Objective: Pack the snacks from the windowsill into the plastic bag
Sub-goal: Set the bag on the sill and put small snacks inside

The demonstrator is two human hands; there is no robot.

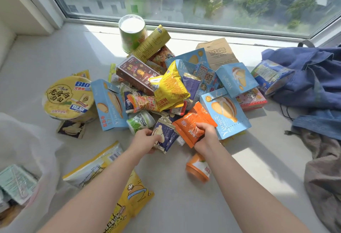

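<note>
A heap of snacks lies on the white windowsill. My left hand grips a small dark blue packet at the heap's near edge. Beside it my right hand holds an orange packet. The translucent white plastic bag sits at the far left with a pale green packet inside. Light blue boxes, a yellow crisp bag, a brown box and a yellow noodle bowl make up the pile.
An orange cup lies between my forearms and a big yellow bag under my left arm. A blue cloth bag and grey cloth fill the right side. A green paper tub stands by the window.
</note>
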